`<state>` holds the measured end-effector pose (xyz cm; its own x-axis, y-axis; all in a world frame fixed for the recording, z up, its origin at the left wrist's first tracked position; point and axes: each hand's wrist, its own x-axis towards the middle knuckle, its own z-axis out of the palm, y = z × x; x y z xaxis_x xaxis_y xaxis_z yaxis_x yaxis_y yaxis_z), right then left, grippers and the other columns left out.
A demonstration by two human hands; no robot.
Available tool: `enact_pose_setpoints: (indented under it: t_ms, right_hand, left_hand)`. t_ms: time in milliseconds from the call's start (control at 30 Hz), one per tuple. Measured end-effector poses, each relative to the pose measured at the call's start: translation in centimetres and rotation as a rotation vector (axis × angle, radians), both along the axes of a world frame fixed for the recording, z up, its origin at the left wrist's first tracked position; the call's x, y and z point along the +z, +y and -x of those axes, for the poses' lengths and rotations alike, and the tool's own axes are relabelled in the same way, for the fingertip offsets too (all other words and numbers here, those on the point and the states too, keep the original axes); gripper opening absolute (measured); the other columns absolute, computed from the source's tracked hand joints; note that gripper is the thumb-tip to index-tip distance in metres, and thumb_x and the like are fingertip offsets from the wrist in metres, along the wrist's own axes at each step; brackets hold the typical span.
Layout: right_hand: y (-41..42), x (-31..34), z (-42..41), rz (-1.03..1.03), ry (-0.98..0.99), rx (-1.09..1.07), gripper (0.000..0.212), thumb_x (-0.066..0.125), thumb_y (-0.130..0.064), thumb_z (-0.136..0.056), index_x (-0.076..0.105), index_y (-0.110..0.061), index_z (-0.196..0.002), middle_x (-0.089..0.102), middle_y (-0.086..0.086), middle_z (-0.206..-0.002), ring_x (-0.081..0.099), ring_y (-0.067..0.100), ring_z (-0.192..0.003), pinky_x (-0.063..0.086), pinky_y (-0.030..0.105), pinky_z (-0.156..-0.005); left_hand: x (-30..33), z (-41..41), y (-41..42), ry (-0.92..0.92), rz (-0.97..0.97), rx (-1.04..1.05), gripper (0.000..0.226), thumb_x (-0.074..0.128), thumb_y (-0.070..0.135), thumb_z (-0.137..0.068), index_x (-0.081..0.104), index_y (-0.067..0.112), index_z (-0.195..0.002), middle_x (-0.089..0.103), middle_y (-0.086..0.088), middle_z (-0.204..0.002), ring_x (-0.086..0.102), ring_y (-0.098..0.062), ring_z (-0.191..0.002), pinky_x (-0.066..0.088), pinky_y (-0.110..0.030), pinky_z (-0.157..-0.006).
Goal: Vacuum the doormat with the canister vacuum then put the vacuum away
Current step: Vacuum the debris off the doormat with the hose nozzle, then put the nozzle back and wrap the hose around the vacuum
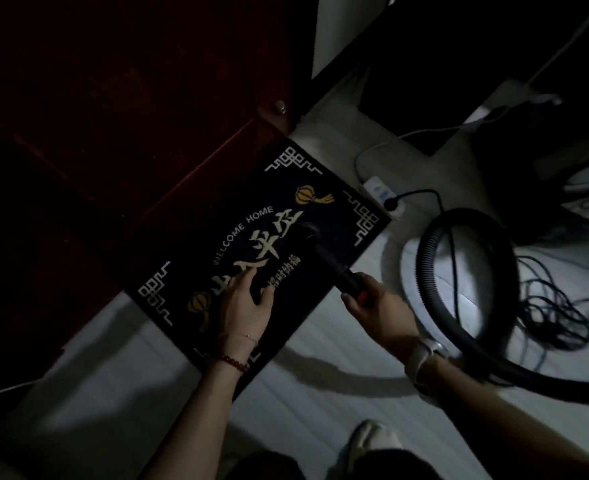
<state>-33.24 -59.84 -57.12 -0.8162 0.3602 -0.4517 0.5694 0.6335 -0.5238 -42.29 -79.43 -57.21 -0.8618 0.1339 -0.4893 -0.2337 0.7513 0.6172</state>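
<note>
A dim entryway with a pale floor (320, 410) fills the view; a dark red door (95, 116) takes up the far left, and dark furniture stands at the far right. On the floor at the foot of the door lies the doormat (320, 209), a dark rectangle set at an angle, printed with "WELCOME HOME", large pale characters, gold lanterns and white corner frets.

To the right of the mat, the black ribbed vacuum hose (424, 271) loops in a wide arc over the floor and runs off toward the near right. A tangle of thin dark cables (556, 306) lies just beyond the loop, further right. At the far right corner of the mat sits a white power strip (377, 192) with a black plug in it and a white lead trailing away toward the furniture.

The black vacuum nozzle tube (327, 261) slants across the right part of the mat, its tip blurred and low over the characters near the centre. The right hand (379, 306) grips the near end of the tube, fingers curled around it, at the mat's right edge; a pale watch sits on that wrist. The left hand (248, 306) rests flat on the near left part of the mat, fingers straight and spread, pressing on the pile, well clear of the tube. A dark beaded bracelet and a thin chain circle the left wrist.
</note>
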Motion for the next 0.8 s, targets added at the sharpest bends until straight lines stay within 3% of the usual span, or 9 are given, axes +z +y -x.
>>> enact_pose_setpoints:
  t_ms: [100, 267, 367, 433, 533, 600, 700, 800]
  right_hand:
    - [0.0, 7.5, -3.3, 0.039, 0.073, -0.08, 0.038, 0.054, -0.04, -0.088, 0.045, -0.034, -0.125, 0.058, -0.006, -0.085, 0.055, 0.017, -0.074, 0.039, 0.027, -0.06]
    - [1.3, 19.4, -7.7, 0.1, 0.134, -0.166, 0.049, 0.052, -0.044, -0.088, 0.036, -0.035, -0.134, 0.06, 0.001, -0.091, 0.058, 0.019, -0.076, 0.042, 0.029, -0.059]
    - [2.4, 26.5, -9.3, 0.145, 0.195, -0.171, 0.052, 0.05, -0.046, -0.089, 0.033, -0.033, -0.137, 0.06, 0.004, -0.104, 0.06, 0.021, -0.086, 0.049, 0.035, -0.067]
    - [2.9, 30.9, -9.9, 0.147, 0.218, -0.108, 0.056, 0.052, -0.045, -0.089, 0.034, -0.029, -0.139, 0.058, 0.003, -0.111, 0.059, 0.02, -0.094, 0.046, 0.029, -0.072]
    - [3.9, 35.9, -10.1, 0.168, 0.254, -0.068, 0.059, 0.055, -0.044, -0.088, 0.035, -0.024, -0.14, 0.058, 0.005, -0.109, 0.057, 0.02, -0.095, 0.045, 0.029, -0.075]
    - [5.2, 38.1, -10.1, 0.236, 0.271, -0.12, 0.059, 0.058, -0.041, -0.086, 0.037, -0.02, -0.138, 0.059, 0.002, -0.102, 0.058, 0.017, -0.09, 0.047, 0.028, -0.076]
    - [7.7, 40.1, -10.5, 0.371, 0.2, -0.201, 0.057, 0.062, -0.036, -0.085, 0.036, -0.019, -0.133, 0.053, -0.009, -0.091, 0.054, 0.003, -0.078, 0.041, 0.009, -0.069]
    - [10.1, 40.5, -11.4, 0.429, 0.125, -0.176, 0.048, 0.06, -0.034, -0.087, 0.041, -0.013, -0.126, 0.053, -0.002, -0.098, 0.054, 0.011, -0.083, 0.043, 0.022, -0.074]
  left_hand:
    - [8.6, -3.5, 1.6, -0.07, -0.025, 0.012, 0.046, 0.054, 0.025, -0.092, 0.045, 0.014, -0.135, 0.047, -0.011, -0.137, 0.045, -0.024, -0.127, 0.038, -0.036, -0.106]
    - [22.1, -8.4, 5.8, -0.215, -0.2, 0.05, 0.041, 0.052, 0.021, -0.093, 0.047, 0.01, -0.132, 0.053, -0.004, -0.13, 0.049, -0.009, -0.11, 0.038, -0.019, -0.088]
    - [29.6, -10.0, 9.2, -0.32, -0.329, 0.097, 0.025, 0.049, 0.024, -0.095, 0.056, 0.017, -0.117, 0.056, 0.01, -0.107, 0.052, -0.003, -0.098, 0.04, -0.023, -0.091]
    - [33.7, -10.4, 11.5, -0.349, -0.387, 0.113, 0.015, 0.048, 0.026, -0.094, 0.06, 0.019, -0.101, 0.059, 0.011, -0.093, 0.057, -0.006, -0.09, 0.044, -0.029, -0.091]
    - [38.2, -10.5, 14.3, -0.309, -0.429, 0.098, 0.031, 0.05, 0.028, -0.093, 0.06, 0.002, -0.108, 0.064, -0.005, -0.094, 0.06, -0.015, -0.09, 0.049, -0.014, -0.074]
    - [40.3, -10.5, 15.9, -0.243, -0.432, 0.065, 0.032, 0.05, 0.027, -0.093, 0.057, 0.0, -0.109, 0.064, -0.006, -0.096, 0.061, -0.012, -0.088, 0.046, -0.006, -0.067]
    - [42.3, -10.5, 18.2, -0.177, -0.437, 0.039, 0.025, 0.048, 0.025, -0.093, 0.054, 0.006, -0.108, 0.06, 0.006, -0.089, 0.057, 0.0, -0.083, 0.044, -0.002, -0.068]
    - [43.2, -9.6, 20.2, -0.164, -0.467, 0.109, 0.031, 0.049, 0.03, -0.092, 0.055, 0.006, -0.111, 0.061, 0.001, -0.095, 0.059, -0.011, -0.092, 0.045, -0.012, -0.078]
